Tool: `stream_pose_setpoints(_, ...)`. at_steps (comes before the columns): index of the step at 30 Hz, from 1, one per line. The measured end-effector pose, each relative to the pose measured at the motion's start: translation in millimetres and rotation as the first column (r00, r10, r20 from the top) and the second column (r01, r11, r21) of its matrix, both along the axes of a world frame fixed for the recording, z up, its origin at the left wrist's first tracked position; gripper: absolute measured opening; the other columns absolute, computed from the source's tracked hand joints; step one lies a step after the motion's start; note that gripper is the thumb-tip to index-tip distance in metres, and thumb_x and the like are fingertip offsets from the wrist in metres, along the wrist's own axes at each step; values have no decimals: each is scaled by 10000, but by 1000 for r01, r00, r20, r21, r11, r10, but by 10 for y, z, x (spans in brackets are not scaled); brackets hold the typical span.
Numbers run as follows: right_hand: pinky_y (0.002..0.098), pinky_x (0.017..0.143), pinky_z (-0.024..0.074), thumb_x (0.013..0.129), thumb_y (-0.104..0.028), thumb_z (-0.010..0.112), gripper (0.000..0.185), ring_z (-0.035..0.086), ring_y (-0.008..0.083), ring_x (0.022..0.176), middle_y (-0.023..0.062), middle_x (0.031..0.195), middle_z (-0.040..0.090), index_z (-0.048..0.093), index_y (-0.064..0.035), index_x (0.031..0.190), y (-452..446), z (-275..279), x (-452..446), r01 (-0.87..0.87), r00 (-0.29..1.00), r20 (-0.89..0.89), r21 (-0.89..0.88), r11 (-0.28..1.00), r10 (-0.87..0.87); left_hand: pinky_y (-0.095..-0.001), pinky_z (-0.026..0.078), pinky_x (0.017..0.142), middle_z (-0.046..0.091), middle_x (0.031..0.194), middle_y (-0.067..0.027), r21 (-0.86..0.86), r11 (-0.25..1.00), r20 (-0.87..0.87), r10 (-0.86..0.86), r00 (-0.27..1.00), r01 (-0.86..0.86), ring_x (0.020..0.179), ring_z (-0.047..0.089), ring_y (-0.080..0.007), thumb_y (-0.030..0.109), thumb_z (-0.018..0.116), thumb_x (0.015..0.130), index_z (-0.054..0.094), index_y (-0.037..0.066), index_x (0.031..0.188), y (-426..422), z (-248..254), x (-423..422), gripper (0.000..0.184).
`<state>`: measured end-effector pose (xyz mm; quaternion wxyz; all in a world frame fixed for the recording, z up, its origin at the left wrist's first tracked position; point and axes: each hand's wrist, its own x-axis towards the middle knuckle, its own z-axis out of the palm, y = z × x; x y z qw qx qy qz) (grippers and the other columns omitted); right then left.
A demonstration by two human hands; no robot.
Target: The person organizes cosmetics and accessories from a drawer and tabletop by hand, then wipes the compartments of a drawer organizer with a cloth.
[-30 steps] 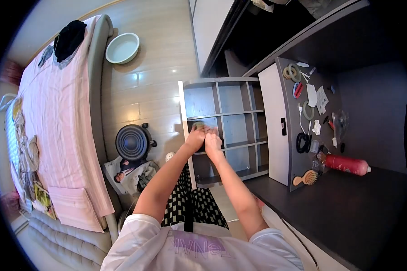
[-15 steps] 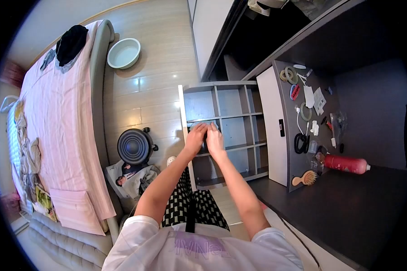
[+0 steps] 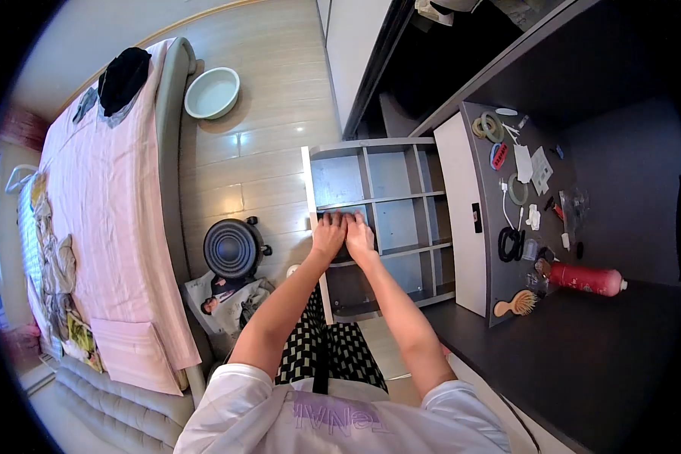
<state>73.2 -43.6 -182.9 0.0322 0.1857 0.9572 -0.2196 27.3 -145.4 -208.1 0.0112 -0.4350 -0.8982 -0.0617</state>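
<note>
Both my hands reach into a middle compartment of a pulled-out drawer, close to its front panel. My left hand has its fingers bent down into the compartment. My right hand is right beside it, fingers curled and pressed downward, thumbs close together. Whatever lies under the fingertips is hidden. Grey dividers split the drawer into several compartments, and those around my hands show bare bottoms.
On the dark shelf at right lie a wooden hairbrush, a red bottle, tape rolls and a black cable coil. Left stand a black round stool-like object, a pale basin and a bed.
Both hands have sunk slightly deeper into the same compartment, staying close together. A pale bit seen by the fingertips before is now hidden. The view has shifted a little.
</note>
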Motion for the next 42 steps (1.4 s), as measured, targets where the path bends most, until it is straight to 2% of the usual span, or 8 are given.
stream_pose_setpoints(6, 436, 759, 510, 875, -129, 441, 272, 613, 356, 875, 152, 1102, 534, 564, -99, 1116, -76, 63, -12, -59, 974, 216, -40, 997, 66, -421, 377, 959, 525, 1219, -219, -136, 991, -141, -16, 990, -4, 1034, 565, -280, 172, 459, 838, 541, 5, 1154, -94, -47, 138, 367)
stream_pose_setpoints(12, 414, 774, 512, 866, -134, 451, 240, 618, 342, 890, 144, 1105, 552, 625, -90, 1025, -109, -34, 45, -149, 943, 303, 13, 989, 139, -423, 340, 1002, 539, 1201, -228, -179, 984, 17, -6, 1000, 9, 975, 603, -277, 151, 472, 832, 570, 3, 1124, -129, 150, 172, 342)
stream_pose_setpoints(14, 407, 776, 512, 857, -123, 457, 231, 619, 339, 893, 149, 1094, 560, 648, -77, 977, -127, -28, 67, -176, 928, 340, 43, 983, 151, -392, 380, 960, 574, 1148, -195, -195, 976, 206, -58, 977, 99, 958, 614, -247, 124, 512, 809, 614, 27, 1035, -174, 254, 134, 266)
stream_pose_setpoints(24, 436, 740, 495, 788, -55, 475, 202, 611, 369, 842, 194, 916, 612, 672, -38, 831, -25, 77, 250, -195, 979, 57, -44, 980, 198, -336, 502, 702, 658, 754, -105, -110, 993, 355, -6, 935, 48, 746, 650, -236, 86, 549, 760, 660, 105, 722, -217, 430, 197, 119)
stream_pose_setpoints(29, 431, 719, 493, 786, -45, 473, 225, 604, 373, 832, 200, 921, 616, 671, -40, 893, 39, 401, 169, 5, 998, 70, -215, 977, 10, -400, 506, 665, 647, 844, -147, 86, 987, 424, 91, 901, -139, 735, 626, -313, 126, 601, 758, 625, 81, 863, -174, 496, 141, 116)
stream_pose_setpoints(34, 418, 757, 505, 795, -33, 478, 235, 602, 348, 901, 172, 1034, 606, 630, -39, 975, 136, 559, -64, -97, 959, -265, 30, 995, 102, -386, 508, 676, 638, 885, -116, 287, 926, 395, 118, 911, -244, 744, 634, -300, 92, 570, 768, 562, 61, 951, -6, 617, -46, 186)
stream_pose_setpoints(38, 389, 820, 504, 805, -51, 486, 255, 588, 319, 998, 186, 1099, 586, 578, 4, 1036, 158, 411, -139, -252, 966, 90, 139, 958, 241, -381, 491, 802, 603, 1044, -150, 253, 945, 550, 37, 835, -209, 937, 602, -305, 66, 524, 802, 528, 40, 1063, 46, 239, -109, 263)
stream_pose_setpoints(42, 381, 820, 509, 827, -70, 466, 262, 575, 316, 1032, 198, 1137, 568, 560, 46, 1041, 152, -146, -68, -278, 954, 6, 382, 882, 298, -335, 422, 945, 529, 1208, -118, 250, 966, 392, -41, 919, -64, 1126, 500, -258, 66, 494, 801, 498, 55, 1198, -2, 60, -44, 397)
